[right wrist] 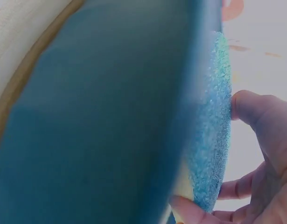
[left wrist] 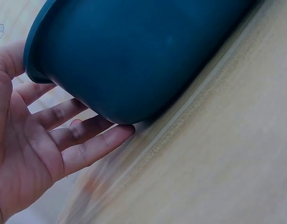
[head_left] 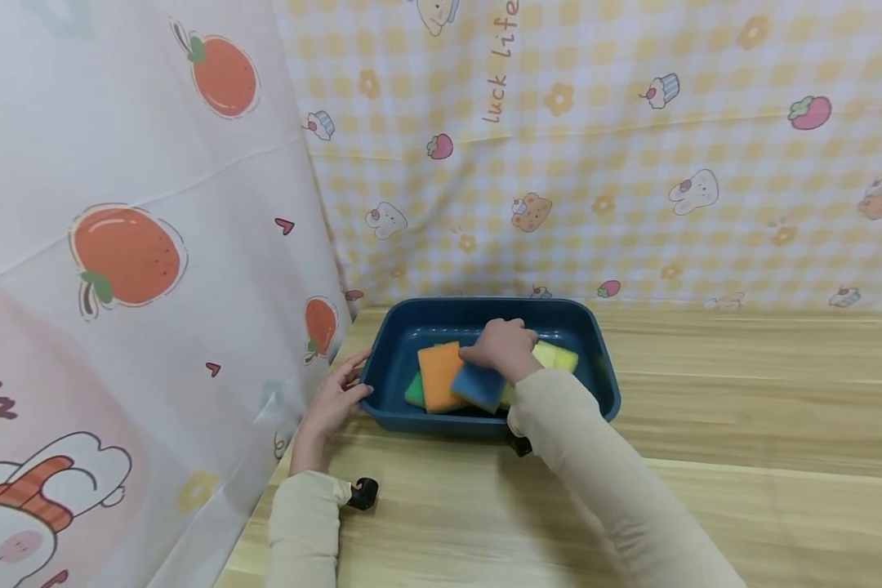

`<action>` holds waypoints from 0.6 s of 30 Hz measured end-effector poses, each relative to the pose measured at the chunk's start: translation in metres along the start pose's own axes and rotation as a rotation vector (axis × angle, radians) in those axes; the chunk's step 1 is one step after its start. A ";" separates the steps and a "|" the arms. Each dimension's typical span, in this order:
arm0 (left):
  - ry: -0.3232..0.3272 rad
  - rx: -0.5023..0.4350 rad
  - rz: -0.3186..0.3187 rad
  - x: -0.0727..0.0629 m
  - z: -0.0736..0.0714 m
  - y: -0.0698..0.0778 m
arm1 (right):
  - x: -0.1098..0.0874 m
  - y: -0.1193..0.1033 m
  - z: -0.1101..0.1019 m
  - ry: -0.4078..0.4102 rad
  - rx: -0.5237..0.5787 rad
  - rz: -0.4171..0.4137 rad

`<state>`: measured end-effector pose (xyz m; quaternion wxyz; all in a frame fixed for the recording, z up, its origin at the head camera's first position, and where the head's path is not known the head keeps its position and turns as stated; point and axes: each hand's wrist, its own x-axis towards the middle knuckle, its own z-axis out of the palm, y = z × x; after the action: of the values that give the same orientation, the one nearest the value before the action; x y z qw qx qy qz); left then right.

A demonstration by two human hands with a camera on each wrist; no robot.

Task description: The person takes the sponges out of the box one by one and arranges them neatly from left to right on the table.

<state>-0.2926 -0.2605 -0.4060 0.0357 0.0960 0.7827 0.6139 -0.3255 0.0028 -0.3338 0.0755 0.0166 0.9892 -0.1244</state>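
A dark blue rectangular basin (head_left: pixel 485 304) stands on the wooden table with several sponges in it. My left hand (head_left: pixel 334 400) rests against its left end; in the left wrist view the fingers (left wrist: pixel 94 149) lie fairly straight and spread along the outer wall, the thumb at the rim. Inside the basin, my right hand (head_left: pixel 501 347) holds a blue sponge (head_left: pixel 478 385) between thumb and fingers, also seen edge-on in the right wrist view as a blue sponge (right wrist: pixel 208 126). Next to it leans an orange sponge (head_left: pixel 441 377), partly over a green sponge (head_left: pixel 415 392). Yellow sponges (head_left: pixel 564 359) lie to the right, partly hidden by my arm.
Patterned cloth hangs behind the table (head_left: pixel 742 408) and along its left side, close to my left hand. Black wrist-worn devices sit at my left wrist (head_left: pixel 363 493) and right wrist (head_left: pixel 518 443). The wooden surface extends right of the basin.
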 end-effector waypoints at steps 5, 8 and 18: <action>0.004 0.001 -0.013 0.000 0.000 -0.001 | -0.013 -0.005 -0.010 0.008 -0.009 -0.036; -0.005 -0.012 -0.015 0.000 0.001 -0.001 | -0.023 -0.011 -0.015 -0.013 -0.028 -0.058; 0.002 -0.021 -0.015 0.002 0.001 0.000 | -0.058 -0.032 -0.009 -0.057 -0.137 -0.174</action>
<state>-0.2940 -0.2593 -0.4062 0.0407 0.0891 0.7770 0.6219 -0.2706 -0.0265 -0.3089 0.0934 -0.0781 0.9906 -0.0628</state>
